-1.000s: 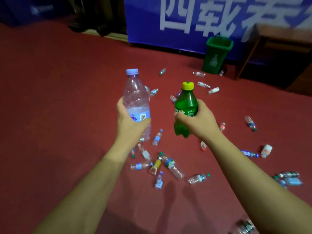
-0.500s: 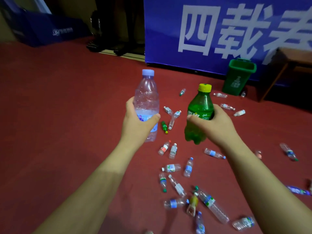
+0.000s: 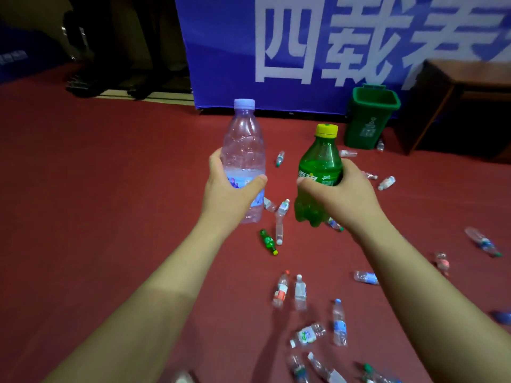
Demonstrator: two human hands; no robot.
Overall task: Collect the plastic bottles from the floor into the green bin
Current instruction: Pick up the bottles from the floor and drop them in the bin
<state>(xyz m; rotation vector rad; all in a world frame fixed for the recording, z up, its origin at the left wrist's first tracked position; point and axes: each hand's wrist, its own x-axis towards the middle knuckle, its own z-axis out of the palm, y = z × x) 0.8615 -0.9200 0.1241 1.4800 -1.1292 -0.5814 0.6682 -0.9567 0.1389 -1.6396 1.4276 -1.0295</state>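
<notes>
My left hand (image 3: 226, 193) grips a clear water bottle (image 3: 244, 146) with a pale purple cap, held upright. My right hand (image 3: 341, 197) grips a green soda bottle (image 3: 319, 164) with a yellow cap, also upright. Both are held out in front of me at chest height. The green bin (image 3: 369, 117) stands open on the floor ahead and to the right, against the blue banner. Several plastic bottles lie scattered on the red floor, among them a small green bottle (image 3: 267, 241) and a red-labelled bottle (image 3: 280, 290).
A blue banner (image 3: 304, 45) with white characters closes off the far side. A dark wooden table (image 3: 467, 106) stands right of the bin. Dark legs of furniture or people (image 3: 110, 64) are at the far left. The red floor (image 3: 96, 189) to the left holds no bottles.
The view has advanced toward the bin and banner, which appear larger and closer. Floor bottles have slid down the frame. Both hands keep the same grip on their bottles.
</notes>
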